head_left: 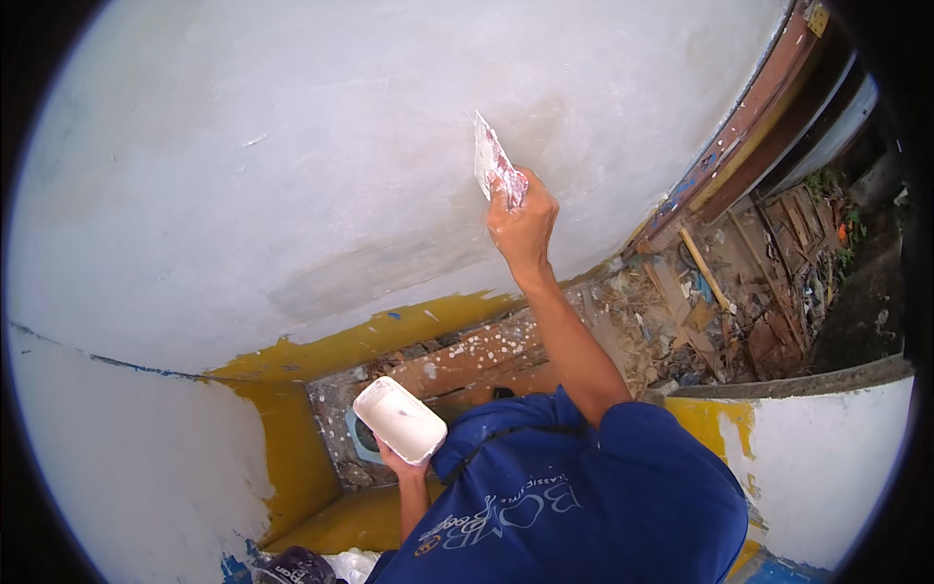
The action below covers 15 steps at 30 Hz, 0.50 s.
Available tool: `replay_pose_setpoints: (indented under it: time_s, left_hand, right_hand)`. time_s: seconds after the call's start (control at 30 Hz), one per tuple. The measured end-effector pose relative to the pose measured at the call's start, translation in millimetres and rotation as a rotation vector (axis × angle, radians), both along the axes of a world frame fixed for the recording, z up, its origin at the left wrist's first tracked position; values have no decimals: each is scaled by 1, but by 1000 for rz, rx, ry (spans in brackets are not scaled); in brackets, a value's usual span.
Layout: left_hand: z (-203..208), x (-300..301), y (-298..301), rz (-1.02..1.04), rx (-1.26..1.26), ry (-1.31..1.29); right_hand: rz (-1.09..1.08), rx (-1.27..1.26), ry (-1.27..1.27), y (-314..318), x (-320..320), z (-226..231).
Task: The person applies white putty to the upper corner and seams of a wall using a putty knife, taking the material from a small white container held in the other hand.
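My right hand (525, 222) grips a putty knife (490, 159) and reaches up in front of me. Its broad blade is smeared with white and points upward, at or close to the pale wall (321, 127); I cannot tell whether it touches. Low down near my body, my left hand (401, 465) has its fingers round a white rectangular tub (366, 403). The tub is tilted with its mouth up, and pale filler coats its inside. Damp-looking greyish patches mark the wall below and beside the knife.
Yellow paint (370, 339) borders the wall's foot. A spattered brown board (486, 352) lies along the base, with a light-blue object (360, 443) partly behind the tub. To the right, wood scraps and rubble (720, 302) cover the ground beside a wooden frame (744, 107). Another pale wall (136, 438) stands left.
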<state>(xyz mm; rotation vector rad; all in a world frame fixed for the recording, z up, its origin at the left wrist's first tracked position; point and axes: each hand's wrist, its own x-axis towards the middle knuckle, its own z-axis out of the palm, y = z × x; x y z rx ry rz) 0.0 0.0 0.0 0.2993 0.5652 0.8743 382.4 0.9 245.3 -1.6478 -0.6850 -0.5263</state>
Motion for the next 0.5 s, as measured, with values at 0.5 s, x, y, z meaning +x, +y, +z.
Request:
replay_pose_setpoints:
  time_s: [0.5]
  left_hand:
    - [-26, -10, -9, 37, -118, 11]
  right_hand:
    - [-31, -49, -140, -12, 23, 1]
